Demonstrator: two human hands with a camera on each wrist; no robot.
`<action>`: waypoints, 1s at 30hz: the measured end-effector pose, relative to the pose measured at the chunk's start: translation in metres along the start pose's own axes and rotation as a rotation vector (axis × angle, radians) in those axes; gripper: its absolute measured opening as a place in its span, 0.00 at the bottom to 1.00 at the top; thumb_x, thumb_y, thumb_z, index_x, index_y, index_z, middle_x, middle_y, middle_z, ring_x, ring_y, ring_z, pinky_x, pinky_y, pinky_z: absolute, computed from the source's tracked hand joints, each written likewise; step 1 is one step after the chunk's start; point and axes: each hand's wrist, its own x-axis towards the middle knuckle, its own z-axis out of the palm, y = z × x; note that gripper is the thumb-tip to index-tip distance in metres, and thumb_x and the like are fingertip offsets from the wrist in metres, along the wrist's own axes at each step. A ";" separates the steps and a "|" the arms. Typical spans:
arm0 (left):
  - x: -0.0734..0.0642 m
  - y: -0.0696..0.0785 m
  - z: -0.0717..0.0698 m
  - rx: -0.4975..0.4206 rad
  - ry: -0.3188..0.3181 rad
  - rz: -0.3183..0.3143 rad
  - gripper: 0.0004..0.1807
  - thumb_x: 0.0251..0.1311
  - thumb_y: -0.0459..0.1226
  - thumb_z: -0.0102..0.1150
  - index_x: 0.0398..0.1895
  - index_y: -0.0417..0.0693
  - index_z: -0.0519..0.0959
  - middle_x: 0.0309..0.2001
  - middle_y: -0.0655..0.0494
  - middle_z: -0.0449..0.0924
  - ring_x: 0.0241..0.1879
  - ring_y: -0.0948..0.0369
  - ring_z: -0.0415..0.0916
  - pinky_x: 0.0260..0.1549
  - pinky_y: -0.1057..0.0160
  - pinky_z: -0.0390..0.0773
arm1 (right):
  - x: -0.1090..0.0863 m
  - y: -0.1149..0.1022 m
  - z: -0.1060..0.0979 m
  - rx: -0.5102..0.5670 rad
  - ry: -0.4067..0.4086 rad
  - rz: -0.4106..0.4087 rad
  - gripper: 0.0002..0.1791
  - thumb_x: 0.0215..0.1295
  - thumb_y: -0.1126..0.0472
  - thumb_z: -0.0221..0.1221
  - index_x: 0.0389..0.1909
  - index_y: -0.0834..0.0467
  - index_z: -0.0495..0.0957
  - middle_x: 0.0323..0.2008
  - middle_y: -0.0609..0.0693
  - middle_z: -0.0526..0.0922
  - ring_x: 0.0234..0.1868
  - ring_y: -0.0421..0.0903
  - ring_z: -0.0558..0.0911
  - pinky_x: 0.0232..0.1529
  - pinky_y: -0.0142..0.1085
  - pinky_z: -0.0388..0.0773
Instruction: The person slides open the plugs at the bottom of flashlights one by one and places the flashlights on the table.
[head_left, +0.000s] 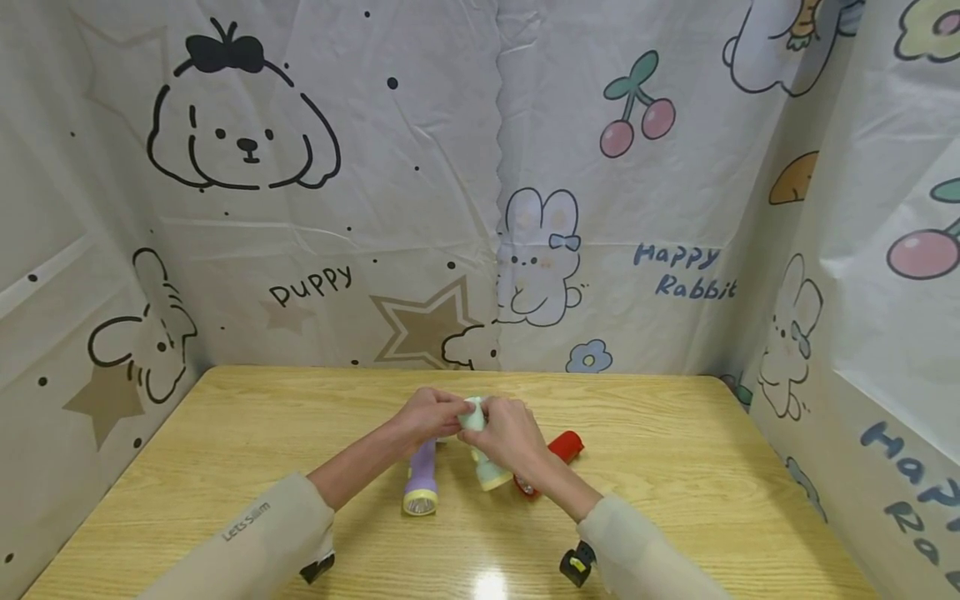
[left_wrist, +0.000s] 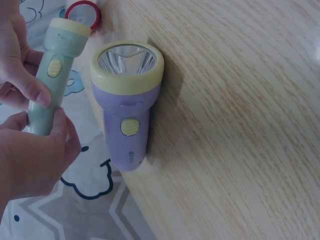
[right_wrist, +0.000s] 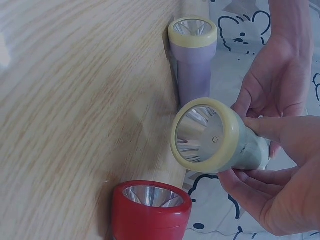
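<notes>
Both hands hold a mint-green flashlight (head_left: 491, 473) with a pale yellow rim, lifted over the table. In the left wrist view its yellowish switch (left_wrist: 55, 68) faces the camera. The left hand (head_left: 429, 414) pinches the tail end between thumb and fingers. The right hand (head_left: 512, 432) grips the body with thumb and fingers. In the right wrist view the lens (right_wrist: 200, 134) faces the camera. A purple flashlight (left_wrist: 127, 107) with a yellow rim lies on the table by the left hand. A red flashlight (right_wrist: 150, 217) lies by the right forearm, partly hidden by it in the head view.
The wood-grain table (head_left: 262, 450) extends to both sides of the hands. A printed cloth (head_left: 420, 167) stands behind it and along its sides. Black straps (head_left: 577, 564) with small devices sit at the wrists.
</notes>
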 end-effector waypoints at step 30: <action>0.001 -0.005 -0.001 0.033 -0.003 0.013 0.12 0.68 0.33 0.59 0.44 0.30 0.83 0.46 0.43 0.83 0.48 0.49 0.82 0.46 0.58 0.81 | 0.001 0.004 0.008 0.015 -0.039 0.043 0.14 0.56 0.57 0.72 0.25 0.60 0.78 0.19 0.45 0.76 0.18 0.37 0.75 0.17 0.29 0.73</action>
